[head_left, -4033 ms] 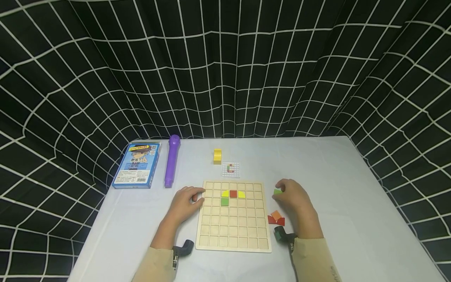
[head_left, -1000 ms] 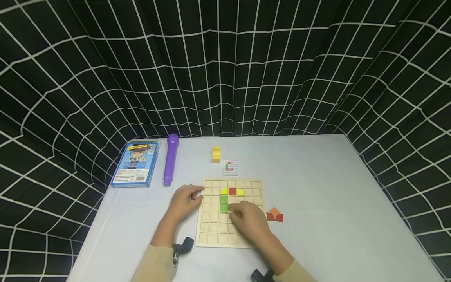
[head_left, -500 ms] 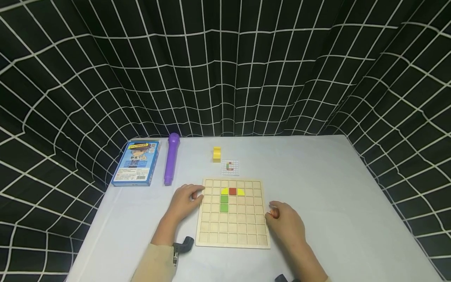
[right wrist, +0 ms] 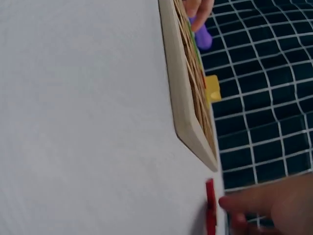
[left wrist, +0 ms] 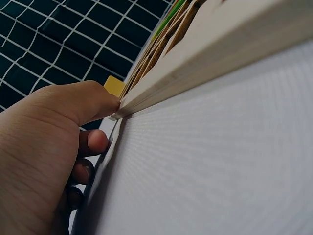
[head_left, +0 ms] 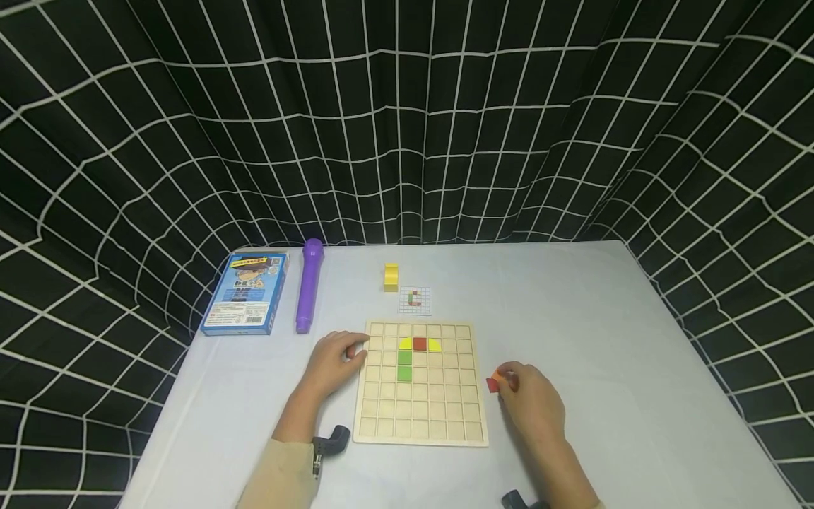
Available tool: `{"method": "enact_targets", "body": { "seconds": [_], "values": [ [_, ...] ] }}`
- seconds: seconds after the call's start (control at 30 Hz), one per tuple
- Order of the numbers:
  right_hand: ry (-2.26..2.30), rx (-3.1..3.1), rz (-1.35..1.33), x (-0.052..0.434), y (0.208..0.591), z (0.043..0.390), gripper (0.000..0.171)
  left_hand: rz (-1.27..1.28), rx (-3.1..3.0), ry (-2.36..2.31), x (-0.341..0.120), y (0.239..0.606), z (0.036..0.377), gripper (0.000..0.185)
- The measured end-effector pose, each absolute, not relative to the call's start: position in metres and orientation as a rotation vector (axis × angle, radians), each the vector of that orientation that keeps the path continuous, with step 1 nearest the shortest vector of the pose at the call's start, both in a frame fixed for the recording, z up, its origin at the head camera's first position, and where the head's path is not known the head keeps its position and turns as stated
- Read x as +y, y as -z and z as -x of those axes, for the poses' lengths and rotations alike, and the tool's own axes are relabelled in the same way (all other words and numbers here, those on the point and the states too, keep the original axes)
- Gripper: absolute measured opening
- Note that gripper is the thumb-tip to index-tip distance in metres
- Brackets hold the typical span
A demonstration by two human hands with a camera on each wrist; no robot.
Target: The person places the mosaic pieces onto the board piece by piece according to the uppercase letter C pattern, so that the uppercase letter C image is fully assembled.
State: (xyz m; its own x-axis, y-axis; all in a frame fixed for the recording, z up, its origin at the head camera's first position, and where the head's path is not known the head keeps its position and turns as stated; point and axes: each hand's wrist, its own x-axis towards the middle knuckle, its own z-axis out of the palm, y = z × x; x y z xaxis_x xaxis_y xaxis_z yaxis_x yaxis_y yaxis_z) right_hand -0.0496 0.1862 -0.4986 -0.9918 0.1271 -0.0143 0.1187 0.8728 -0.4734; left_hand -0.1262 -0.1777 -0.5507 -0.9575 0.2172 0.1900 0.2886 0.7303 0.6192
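Note:
A wooden grid board (head_left: 420,410) lies on the table. Set in its cells are two yellow pieces with a curved edge (head_left: 405,344), a red square tile (head_left: 420,343) between them and two green square tiles (head_left: 405,373) below the left one. My left hand (head_left: 332,364) touches the board's left edge; in the left wrist view its thumb (left wrist: 93,100) meets the rim and the other fingers curl loosely. Right of the board, my right hand (head_left: 533,399) pinches an orange tile (head_left: 499,375). A red piece (head_left: 492,385) shows beside the fingertips; the fingers hide the rest.
Above the board lie a small printed pattern card (head_left: 415,302) and a yellow block (head_left: 391,278). A purple microphone-shaped stick (head_left: 308,286) and a blue box (head_left: 245,293) stand at the back left. A dark gridded curtain (head_left: 407,141) surrounds the table.
The second green tile now sits in the board under the first. My right hand placed it, then moved back right to the orange and red pieces. The left hand stayed at the board's edge.

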Motion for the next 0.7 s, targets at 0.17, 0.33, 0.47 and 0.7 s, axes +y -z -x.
{"method": "enact_targets", "body": {
  "seconds": [0.17,0.33,0.47,0.7],
  "values": [
    [-0.689,-3.103,0.053,0.182,0.497,0.050,0.031,0.416,-2.831,1.036,-0.179,0.552,0.127,0.031],
    [-0.637,-3.111,-0.007,0.180,0.498,0.053,0.028,0.427,-2.826,1.036,-0.178,0.552,0.127,0.030],
    [-0.634,-3.064,-0.015,0.179,0.498,0.057,0.027,0.431,-2.826,1.028,-0.178,0.551,0.128,0.030],
    [-0.815,-2.845,-0.181,0.169,0.490,0.060,0.028,0.431,-2.824,1.035,-0.179,0.550,0.127,0.030]
  ]
}}
